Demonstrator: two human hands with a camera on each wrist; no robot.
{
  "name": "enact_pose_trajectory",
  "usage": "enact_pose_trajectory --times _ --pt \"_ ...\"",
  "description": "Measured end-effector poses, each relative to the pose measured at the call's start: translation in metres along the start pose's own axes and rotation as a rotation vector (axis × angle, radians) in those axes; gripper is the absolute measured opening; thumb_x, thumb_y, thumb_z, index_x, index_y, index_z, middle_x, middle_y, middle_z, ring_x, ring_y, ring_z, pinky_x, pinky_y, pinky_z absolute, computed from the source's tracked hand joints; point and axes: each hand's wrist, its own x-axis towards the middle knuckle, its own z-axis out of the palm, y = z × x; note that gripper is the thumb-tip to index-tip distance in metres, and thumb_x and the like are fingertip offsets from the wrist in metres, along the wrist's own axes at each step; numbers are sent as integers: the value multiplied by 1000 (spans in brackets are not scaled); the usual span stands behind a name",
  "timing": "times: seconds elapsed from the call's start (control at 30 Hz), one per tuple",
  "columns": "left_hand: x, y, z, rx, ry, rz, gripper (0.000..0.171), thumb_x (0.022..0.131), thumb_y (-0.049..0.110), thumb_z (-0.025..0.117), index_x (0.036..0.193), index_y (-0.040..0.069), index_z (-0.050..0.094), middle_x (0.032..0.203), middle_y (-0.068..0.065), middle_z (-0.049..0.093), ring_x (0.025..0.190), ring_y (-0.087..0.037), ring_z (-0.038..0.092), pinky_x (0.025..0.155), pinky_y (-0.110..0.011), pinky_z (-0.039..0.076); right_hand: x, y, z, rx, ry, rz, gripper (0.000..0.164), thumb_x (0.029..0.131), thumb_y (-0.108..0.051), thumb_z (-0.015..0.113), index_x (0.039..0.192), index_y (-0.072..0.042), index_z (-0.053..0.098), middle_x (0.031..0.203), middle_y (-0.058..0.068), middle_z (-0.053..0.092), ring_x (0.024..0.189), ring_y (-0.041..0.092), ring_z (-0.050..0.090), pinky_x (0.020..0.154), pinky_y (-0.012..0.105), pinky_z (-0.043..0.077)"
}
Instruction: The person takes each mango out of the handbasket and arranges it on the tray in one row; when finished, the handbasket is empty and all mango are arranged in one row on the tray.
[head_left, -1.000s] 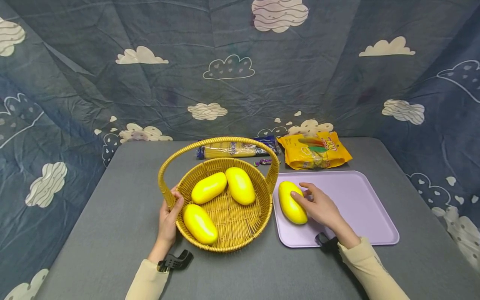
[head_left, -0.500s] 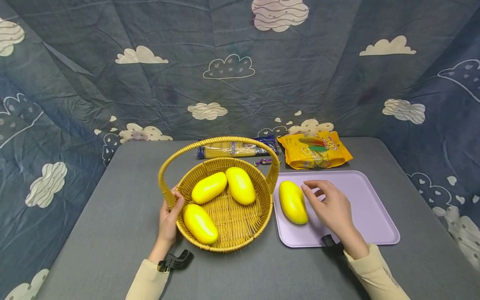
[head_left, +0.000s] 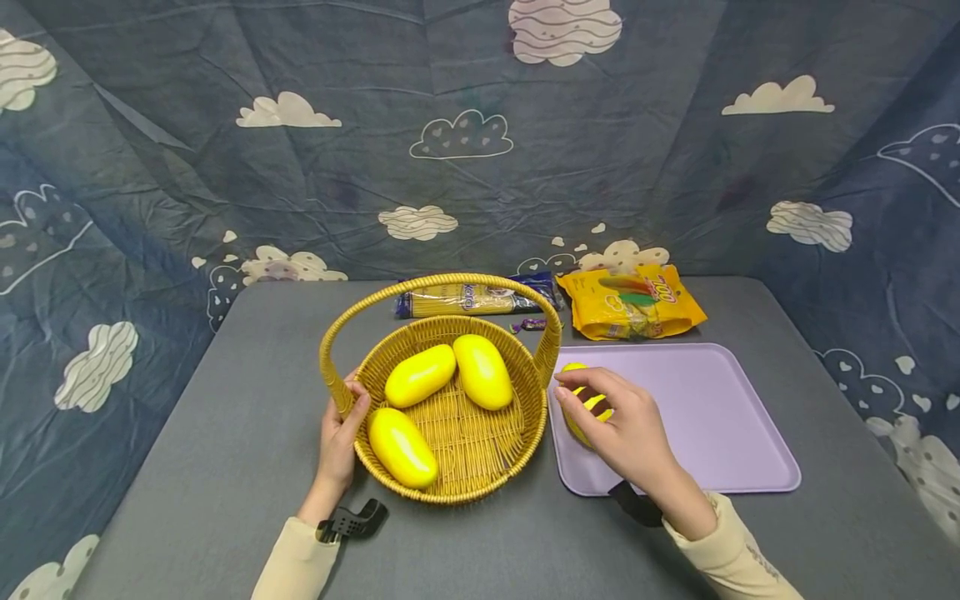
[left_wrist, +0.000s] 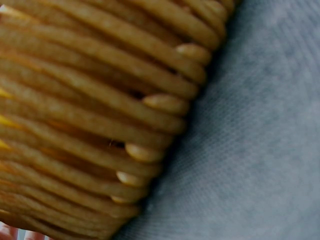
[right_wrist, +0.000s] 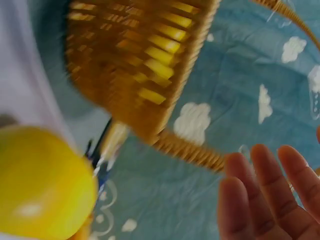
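Observation:
A woven basket (head_left: 480,467) with an arched handle holds several yellow mangoes, one (head_left: 402,448) at the near left and two (head_left: 420,376) farther back. My left hand (head_left: 337,442) grips its left rim at the foot of the handle, thumb on the near side; most of those fingers are hidden behind. Another mango (right_wrist: 45,185) lies on the lilac tray (head_left: 712,417). Over it hovers my right hand (head_left: 630,429), partly covering it in the head view. In the right wrist view the fingers (right_wrist: 270,195) are extended and apart from the mango.
Behind the basket lies a pack of spaghetti (head_left: 476,298), with a small purple wrapped candy (head_left: 529,324) in front of it. An orange-yellow bag (head_left: 630,304) sits behind the tray. A cloud-printed cloth (head_left: 465,192) hangs around the grey table (head_left: 247,400).
My right hand let go of the tray's mango, drew back to the right, then came left again above it. The mango stayed in place. My left hand kept its grip on the basket.

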Motion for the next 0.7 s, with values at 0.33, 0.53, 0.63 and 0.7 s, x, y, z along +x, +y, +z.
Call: enact_pose_trajectory --times 0.33,0.53,0.63,0.7 --pt "1 -1 1 4 6 12 8 97 -1 47 101 -7 45 130 -27 42 130 -30 32 108 -26 22 18 -29 18 29 -277 -9 35 90 -33 66 120 -17 62 110 -8 63 89 10 60 70 30 52" --pt "1 -1 1 1 4 20 9 96 -1 46 101 -9 44 129 -27 42 131 -30 31 108 -28 21 34 -34 27 -38 -410 2 44 90 -39 64 127 -16 57 122 -2 59 100 18 60 82 37 49" --pt "1 -1 1 -2 9 19 8 96 -2 46 100 -9 44 129 -27 43 131 -30 31 108 -28 21 43 -37 33 -63 -473 15 48 90 -40 64 130 -16 55 123 2 58 101 20 60 82 39 49" --pt "1 -1 1 -1 9 18 9 96 -1 46 101 -9 44 130 -26 43 131 -30 31 108 -28 21 48 -38 36 -95 -510 15 51 89 -41 65 132 -15 53 125 4 57 102 21 59 81 41 49"
